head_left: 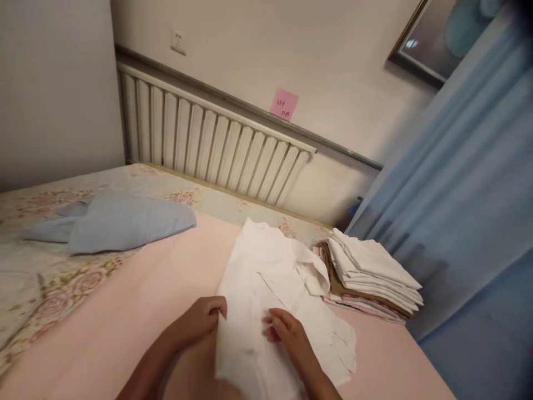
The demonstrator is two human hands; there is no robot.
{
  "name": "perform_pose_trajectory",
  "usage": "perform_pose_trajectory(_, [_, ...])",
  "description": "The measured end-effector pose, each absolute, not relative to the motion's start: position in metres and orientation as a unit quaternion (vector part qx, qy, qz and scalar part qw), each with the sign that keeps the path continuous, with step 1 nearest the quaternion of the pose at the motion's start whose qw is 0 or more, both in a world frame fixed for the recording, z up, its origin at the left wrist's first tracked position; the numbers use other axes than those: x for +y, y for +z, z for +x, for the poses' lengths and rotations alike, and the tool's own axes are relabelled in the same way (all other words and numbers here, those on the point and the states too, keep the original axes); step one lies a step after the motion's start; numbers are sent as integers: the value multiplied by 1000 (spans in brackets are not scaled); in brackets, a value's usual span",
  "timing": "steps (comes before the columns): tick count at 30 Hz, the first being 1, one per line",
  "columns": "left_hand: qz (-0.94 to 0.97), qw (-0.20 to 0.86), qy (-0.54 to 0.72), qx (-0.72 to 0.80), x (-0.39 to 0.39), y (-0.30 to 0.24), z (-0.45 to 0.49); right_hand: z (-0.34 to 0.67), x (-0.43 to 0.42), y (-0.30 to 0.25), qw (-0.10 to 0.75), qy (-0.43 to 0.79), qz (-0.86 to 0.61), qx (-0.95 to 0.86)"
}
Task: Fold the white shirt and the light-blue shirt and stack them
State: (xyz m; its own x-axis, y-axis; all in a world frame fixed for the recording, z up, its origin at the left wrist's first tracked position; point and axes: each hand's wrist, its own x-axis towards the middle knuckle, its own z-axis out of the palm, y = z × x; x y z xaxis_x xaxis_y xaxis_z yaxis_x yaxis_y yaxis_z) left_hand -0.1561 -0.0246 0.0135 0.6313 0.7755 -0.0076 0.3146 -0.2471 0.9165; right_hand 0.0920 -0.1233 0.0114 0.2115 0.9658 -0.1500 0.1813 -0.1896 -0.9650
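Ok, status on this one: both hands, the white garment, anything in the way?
Left hand pinching white garment by its edge. Right hand over it, contact unclear. Garment spread on pink cloth. Folded stack close beside it, possibly in the way.

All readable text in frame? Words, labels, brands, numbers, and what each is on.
Pink note on the wall: two short handwritten lines, too small and blurred to quote reliably.
White garment: no readable label or print.
Folded stack and blue cloth: no readable text.
Wall socket: no legible marking.
Framed picture, partly out of frame: no text seen.
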Motion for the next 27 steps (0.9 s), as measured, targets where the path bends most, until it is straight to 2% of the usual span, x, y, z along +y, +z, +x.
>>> perform_pose_trajectory(4, [693, 606, 156, 359, -29, 9, -181, 69, -157, 22, 330, 406, -579, -626])
perform_pose_trajectory(6, [661, 618, 175, 387, -29, 6, -185, 61, -169, 26, 278, 387, -561, -677])
perform_pose_trajectory(11, [594, 554, 308, 495, -17, -1, -181, 88, -161, 18, 306, 284, -641, -644])
perform_pose_trajectory(15, [548, 514, 341, 564, -4, -11, -175, 149, -139, 4, 297, 144, -740, -586])
perform_pose_trajectory(19, [537, 507, 360, 570, 4, -18, -165, 201, -139, -1, 235, 61, -782, -574])
perform_pose_trajectory(24, [521, 519, 390, 554, 2, -9, -149, 223, -163, -4, 104, 18, -797, -595])
perform_pose_trajectory(27, [521, 519, 389, 554, -3, 0, -141, 226, -172, -9, 75, -19, -803, -590])
